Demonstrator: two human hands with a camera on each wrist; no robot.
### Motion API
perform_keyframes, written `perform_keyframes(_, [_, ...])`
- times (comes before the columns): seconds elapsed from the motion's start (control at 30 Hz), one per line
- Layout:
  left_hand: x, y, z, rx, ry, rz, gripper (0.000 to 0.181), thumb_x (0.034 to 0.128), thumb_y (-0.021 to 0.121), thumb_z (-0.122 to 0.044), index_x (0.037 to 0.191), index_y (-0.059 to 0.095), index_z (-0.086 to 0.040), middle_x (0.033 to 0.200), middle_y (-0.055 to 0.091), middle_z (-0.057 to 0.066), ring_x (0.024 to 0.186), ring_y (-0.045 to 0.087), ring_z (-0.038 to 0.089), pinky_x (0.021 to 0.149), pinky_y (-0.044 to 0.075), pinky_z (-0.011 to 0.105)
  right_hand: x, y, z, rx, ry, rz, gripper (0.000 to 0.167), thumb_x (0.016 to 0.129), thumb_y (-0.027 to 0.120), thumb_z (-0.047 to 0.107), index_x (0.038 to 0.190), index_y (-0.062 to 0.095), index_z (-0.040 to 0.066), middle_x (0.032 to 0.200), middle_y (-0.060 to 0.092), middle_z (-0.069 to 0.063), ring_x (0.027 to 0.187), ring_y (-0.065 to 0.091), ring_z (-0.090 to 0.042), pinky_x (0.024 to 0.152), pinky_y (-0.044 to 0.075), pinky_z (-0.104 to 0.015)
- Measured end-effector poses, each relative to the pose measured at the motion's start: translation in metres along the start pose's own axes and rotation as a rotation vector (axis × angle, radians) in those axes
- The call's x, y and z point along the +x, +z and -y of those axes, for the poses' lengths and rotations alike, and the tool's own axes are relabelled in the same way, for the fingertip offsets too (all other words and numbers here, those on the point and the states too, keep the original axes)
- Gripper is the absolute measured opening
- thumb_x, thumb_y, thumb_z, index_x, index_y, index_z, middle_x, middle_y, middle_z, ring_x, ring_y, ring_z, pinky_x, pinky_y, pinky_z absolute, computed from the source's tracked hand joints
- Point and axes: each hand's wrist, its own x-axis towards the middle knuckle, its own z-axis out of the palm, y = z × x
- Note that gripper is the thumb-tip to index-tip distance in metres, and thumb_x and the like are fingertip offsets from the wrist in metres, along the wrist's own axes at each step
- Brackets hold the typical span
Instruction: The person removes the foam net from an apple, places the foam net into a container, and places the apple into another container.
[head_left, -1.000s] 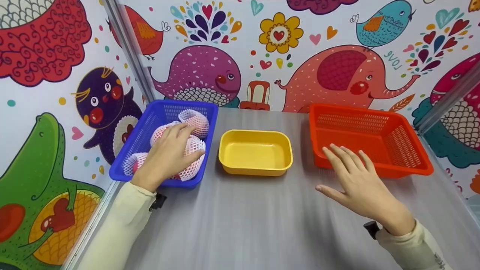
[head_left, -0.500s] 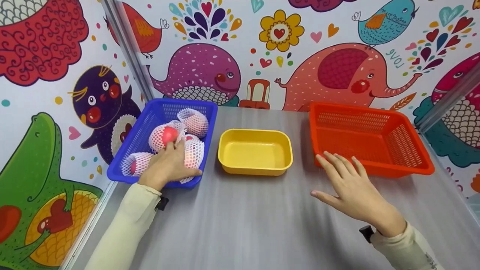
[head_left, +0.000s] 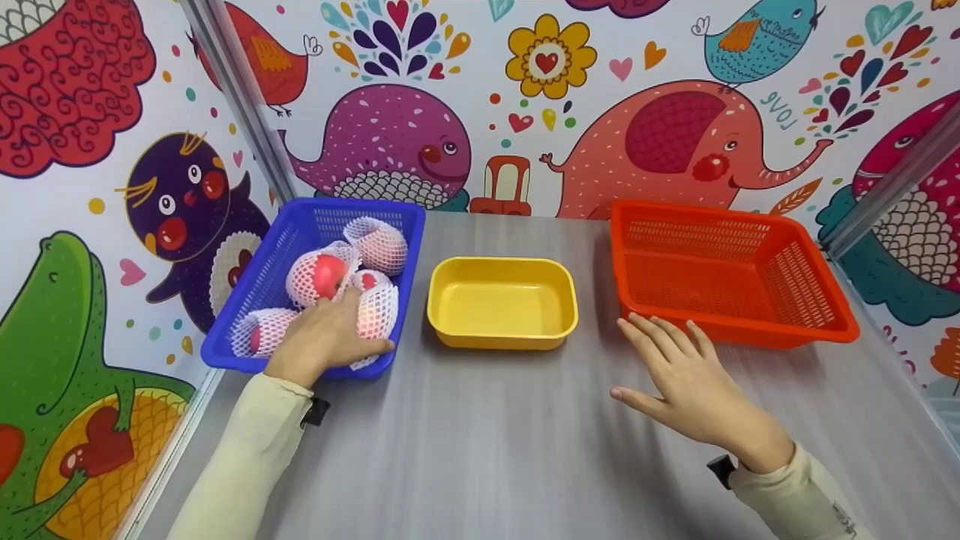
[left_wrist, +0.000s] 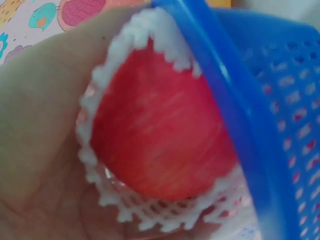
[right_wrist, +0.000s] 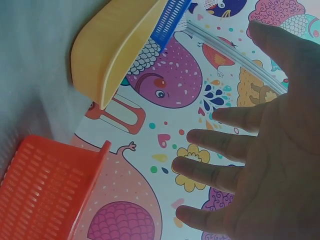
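Observation:
My left hand (head_left: 319, 337) reaches into the blue basket (head_left: 413, 259) and grips a red fruit (left_wrist: 165, 130) in a white foam net, near the basket's front right corner. In the left wrist view this fruit lies against the palm beside the blue rim. My fingertips are hidden among the fruit. Several more netted fruits lie around the hand, among them a red one (head_left: 328, 276) and a paler one (head_left: 381, 249). My right hand (head_left: 686, 397) is held over the table just in front of the red basket (head_left: 739, 328), fingers spread and holding nothing.
A yellow tub (head_left: 502, 342) stands between the two baskets on the grey table (head_left: 480, 435). Printed cartoon walls (head_left: 547, 150) enclose the table at the back and both sides.
The left hand has lowered among the fruits and closed around one, uncovering the red fruit behind it. The right hand has drifted slightly left with the view.

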Motion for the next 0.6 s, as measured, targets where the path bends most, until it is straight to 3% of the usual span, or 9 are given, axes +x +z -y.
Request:
perform_keyframes(0.17, [-0.002, -0.004, -0.001, 0.015, -0.009, -0.025, 0.114, 0.0767, 0.076, -0.059, 0.157, 0.019, -0.001, 0.130, 0.048, 0.036, 0.108, 0.054, 0.048, 0.095, 0.042, 0.067, -0.001, 0.003, 0.000, -0.009, -0.014, -0.028, 0.084, 0.091, 0.061, 0.061, 0.155, 0.035, 0.012, 0.155, 0.039, -0.011, 0.138, 0.035, -0.039, 0.109, 0.017, -0.069])
perform_keyframes(0.33, [-0.007, -0.014, -0.012, 0.049, 0.011, -0.084, 0.109, 0.0754, 0.079, -0.055, 0.152, 0.026, 0.001, 0.127, 0.045, 0.035, 0.105, 0.053, 0.048, 0.093, 0.043, 0.067, -0.002, 0.004, 0.000, -0.011, -0.018, -0.019, 0.083, 0.092, 0.059, 0.062, 0.154, 0.037, 0.012, 0.155, 0.039, -0.011, 0.138, 0.035, -0.039, 0.109, 0.016, -0.068])
perform_keyframes(0.47, [-0.015, -0.022, -0.028, 0.060, 0.086, -0.157, 0.109, 0.0734, 0.082, -0.053, 0.151, 0.029, 0.003, 0.133, 0.044, 0.034, 0.114, 0.048, 0.048, 0.097, 0.041, 0.066, -0.003, 0.003, -0.001, 0.003, -0.020, -0.028, 0.079, 0.093, 0.061, 0.059, 0.153, 0.040, 0.012, 0.154, 0.040, -0.012, 0.138, 0.035, -0.039, 0.109, 0.017, -0.068])
perform_keyframes(0.6, [-0.023, -0.024, -0.047, 0.069, 0.204, -0.177, 0.111, 0.0705, 0.083, -0.058, 0.151, 0.032, 0.001, 0.131, 0.049, 0.028, 0.111, 0.048, 0.040, 0.094, 0.047, 0.060, -0.003, 0.001, -0.002, 0.006, -0.033, -0.067, 0.075, 0.092, 0.066, 0.053, 0.151, 0.043, 0.013, 0.152, 0.042, -0.013, 0.135, 0.037, -0.040, 0.108, 0.019, -0.069])
